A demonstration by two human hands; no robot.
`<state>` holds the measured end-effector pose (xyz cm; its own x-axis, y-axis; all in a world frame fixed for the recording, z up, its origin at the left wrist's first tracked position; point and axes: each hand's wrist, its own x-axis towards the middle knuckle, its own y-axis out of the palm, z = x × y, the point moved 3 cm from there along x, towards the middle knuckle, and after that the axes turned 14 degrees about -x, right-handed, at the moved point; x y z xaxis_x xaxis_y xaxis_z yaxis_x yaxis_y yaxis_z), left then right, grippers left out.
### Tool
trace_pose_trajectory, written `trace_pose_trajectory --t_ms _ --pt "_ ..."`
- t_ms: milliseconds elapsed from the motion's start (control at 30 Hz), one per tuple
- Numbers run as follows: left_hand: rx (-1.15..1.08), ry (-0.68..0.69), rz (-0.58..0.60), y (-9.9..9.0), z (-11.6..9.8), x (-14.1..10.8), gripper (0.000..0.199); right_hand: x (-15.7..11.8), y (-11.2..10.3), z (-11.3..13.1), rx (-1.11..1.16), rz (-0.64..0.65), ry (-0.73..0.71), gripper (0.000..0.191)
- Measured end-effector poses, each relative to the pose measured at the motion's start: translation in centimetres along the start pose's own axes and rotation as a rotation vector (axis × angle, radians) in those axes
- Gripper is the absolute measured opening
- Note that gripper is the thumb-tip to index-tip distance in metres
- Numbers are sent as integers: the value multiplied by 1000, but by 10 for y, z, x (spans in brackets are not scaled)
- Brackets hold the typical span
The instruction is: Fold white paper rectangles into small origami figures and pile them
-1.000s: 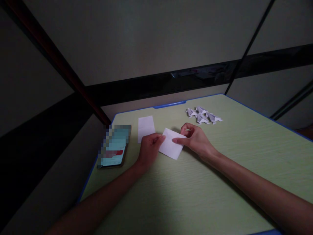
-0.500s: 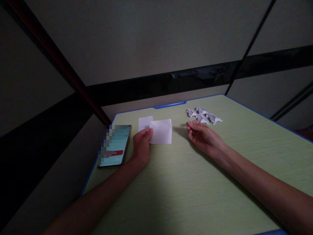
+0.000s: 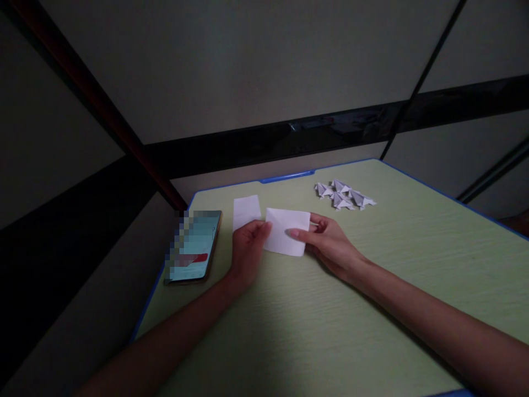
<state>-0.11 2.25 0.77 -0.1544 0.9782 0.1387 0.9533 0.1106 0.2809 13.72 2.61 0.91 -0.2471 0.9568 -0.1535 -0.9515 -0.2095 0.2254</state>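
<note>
Left hand (image 3: 247, 251) and right hand (image 3: 332, 243) pinch white sheet (image 3: 281, 241) at opposite sides, probably to keep it flat

Table (image 3: 413, 248) with phone (image 3: 198, 237), paper (image 3: 247, 210), folded figures (image 3: 340, 198)

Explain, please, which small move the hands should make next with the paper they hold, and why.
Perhaps the right hand should bend its side of the white paper toward the left hand: the hands hold it at opposite sides, it looks nearly flat, and small folded papers lie farther back on the table.
</note>
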Motion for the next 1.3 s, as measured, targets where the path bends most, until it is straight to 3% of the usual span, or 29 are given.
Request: trace_pose_trajectory --t_ms 100,200,367,467,733,1033,1167,1300 --pt "-259 -75 -93 -7 8 8 15 7 -18 6 171 -110 28 17" --pt "-297 -76 -107 -9 9 11 14 11 -31 12 292 -194 35 14" --pt "42 89 -45 -4 -2 1 22 5 -14 8 114 -23 -66 14" --pt "150 135 23 3 -7 -5 22 0 3 -2 -27 65 -78 28" --pt "163 124 22 4 -7 -4 23 1 -4 -1 -140 -166 -74 23" --pt "68 80 -39 -2 0 1 24 6 -5 0 -235 -81 -201 23" --pt "0 20 -13 -2 5 1 25 2 -7 5 -273 -202 -325 24" --pt "-37 -8 -1 -1 9 1 25 -1 -8 9 -375 -290 -397 9"
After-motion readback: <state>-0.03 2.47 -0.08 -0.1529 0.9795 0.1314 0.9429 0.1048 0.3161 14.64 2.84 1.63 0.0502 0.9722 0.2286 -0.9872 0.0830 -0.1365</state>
